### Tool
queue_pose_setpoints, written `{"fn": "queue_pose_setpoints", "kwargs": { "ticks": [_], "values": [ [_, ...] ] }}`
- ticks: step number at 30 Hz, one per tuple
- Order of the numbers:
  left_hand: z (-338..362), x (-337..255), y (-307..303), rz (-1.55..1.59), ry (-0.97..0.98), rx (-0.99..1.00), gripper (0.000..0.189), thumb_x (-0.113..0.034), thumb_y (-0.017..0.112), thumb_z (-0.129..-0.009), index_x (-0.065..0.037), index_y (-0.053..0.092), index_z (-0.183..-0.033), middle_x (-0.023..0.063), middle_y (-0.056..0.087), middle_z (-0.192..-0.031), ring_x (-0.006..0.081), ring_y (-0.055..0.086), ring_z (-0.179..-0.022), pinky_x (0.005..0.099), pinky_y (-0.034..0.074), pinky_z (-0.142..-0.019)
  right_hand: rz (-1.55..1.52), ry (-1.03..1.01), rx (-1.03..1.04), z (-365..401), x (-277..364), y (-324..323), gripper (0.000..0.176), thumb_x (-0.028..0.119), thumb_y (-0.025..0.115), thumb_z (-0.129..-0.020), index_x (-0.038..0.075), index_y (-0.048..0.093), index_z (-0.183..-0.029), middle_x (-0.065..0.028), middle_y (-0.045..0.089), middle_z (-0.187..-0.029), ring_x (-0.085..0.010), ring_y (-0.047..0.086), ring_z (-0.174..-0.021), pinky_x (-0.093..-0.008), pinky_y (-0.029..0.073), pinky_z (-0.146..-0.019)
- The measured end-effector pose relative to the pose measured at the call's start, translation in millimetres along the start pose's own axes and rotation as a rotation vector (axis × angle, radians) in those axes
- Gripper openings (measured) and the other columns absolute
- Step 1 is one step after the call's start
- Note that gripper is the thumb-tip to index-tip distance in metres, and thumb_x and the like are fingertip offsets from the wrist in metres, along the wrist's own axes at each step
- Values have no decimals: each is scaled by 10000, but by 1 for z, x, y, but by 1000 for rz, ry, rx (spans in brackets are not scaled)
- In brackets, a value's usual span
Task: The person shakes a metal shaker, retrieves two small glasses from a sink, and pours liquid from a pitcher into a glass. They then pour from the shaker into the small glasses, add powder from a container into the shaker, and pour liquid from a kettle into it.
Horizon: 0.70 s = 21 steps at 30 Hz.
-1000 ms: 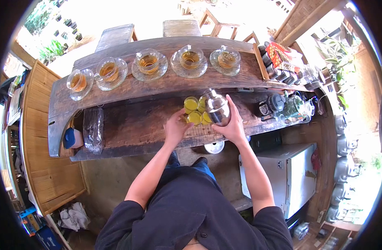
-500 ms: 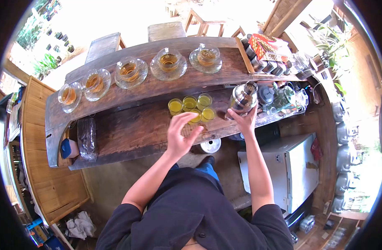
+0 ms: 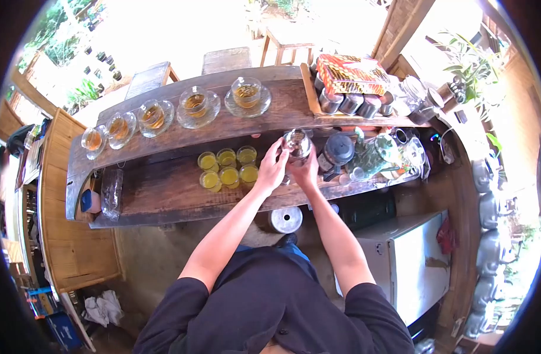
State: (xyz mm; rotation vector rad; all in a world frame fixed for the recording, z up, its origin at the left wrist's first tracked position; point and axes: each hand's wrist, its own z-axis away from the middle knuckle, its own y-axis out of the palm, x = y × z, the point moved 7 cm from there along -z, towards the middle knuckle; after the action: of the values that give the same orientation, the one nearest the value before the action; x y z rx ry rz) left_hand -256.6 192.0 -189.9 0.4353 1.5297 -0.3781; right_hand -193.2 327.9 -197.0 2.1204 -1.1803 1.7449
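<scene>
A shiny metal and glass vessel (image 3: 297, 143) is held between both my hands over the lower wooden shelf. My left hand (image 3: 273, 167) has its fingers against the vessel's left side. My right hand (image 3: 305, 169) wraps round it from the right and below. Just left of my hands, several small glasses of yellow-green liquid (image 3: 228, 176) stand in two rows. On the upper counter, several glass cups of amber drink (image 3: 194, 104) rest on clear saucers. Right of the vessel stands a dark-lidded French press (image 3: 339, 148).
Glassware (image 3: 378, 154) crowds the shelf's right end. A red patterned box (image 3: 352, 75) lies on dark canisters (image 3: 352, 104) on the counter. A round metal stool (image 3: 286, 219) stands below the shelf, with a white refrigerator (image 3: 421, 262) to the right. A blue-lidded container (image 3: 90, 201) sits far left.
My left hand has moved from above the yellow-green glasses onto the vessel. My right hand has brought the vessel left and closer to it. The camera view has shifted to the right.
</scene>
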Motion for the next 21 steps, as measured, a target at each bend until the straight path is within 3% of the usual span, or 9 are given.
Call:
{"fn": "queue_pose_setpoints", "kwargs": {
  "ticks": [11,14,16,18,21],
  "values": [
    [10,-2,25,108,14,-179,540,-178,582,-1064,24,405,-1533,165,616,-1391,198,611,-1240,328,452,-1086,-98,1,103,-1,-19,3,994,158,924,-670,18,378,-1490,-235,546,-1392,-395,550,-1310,-459,454,-1093],
    [12,-7,27,95,-16,-189,553,-182,586,-1065,19,394,-1543,158,614,-1397,200,607,-1251,329,449,-1092,-84,-7,115,1,-16,-1,1042,152,911,-690,6,312,-1530,-262,508,-1435,-409,526,-1344,-463,446,-1110],
    [14,-10,28,87,-34,-202,571,-185,594,-1062,14,380,-1553,157,600,-1415,200,594,-1271,329,442,-1102,-55,105,165,7,-15,-3,1084,139,892,-706,-3,250,-1567,-293,482,-1466,-425,503,-1372,-467,439,-1125],
    [15,-13,31,80,-48,-191,590,-188,603,-1060,10,366,-1563,156,587,-1432,201,582,-1291,329,435,-1111,-90,95,171,18,-25,-2,1139,111,871,-714,-26,168,-1599,-331,448,-1495,-447,478,-1393,-474,415,-1156],
    [20,-19,32,133,-41,-170,678,-202,642,-1042,-6,304,-1597,149,524,-1499,210,526,-1360,338,404,-1154,-103,12,139,38,-14,-17,1111,110,854,-748,-12,167,-1613,-324,439,-1511,-444,470,-1400,-471,404,-1165]
  ]
}}
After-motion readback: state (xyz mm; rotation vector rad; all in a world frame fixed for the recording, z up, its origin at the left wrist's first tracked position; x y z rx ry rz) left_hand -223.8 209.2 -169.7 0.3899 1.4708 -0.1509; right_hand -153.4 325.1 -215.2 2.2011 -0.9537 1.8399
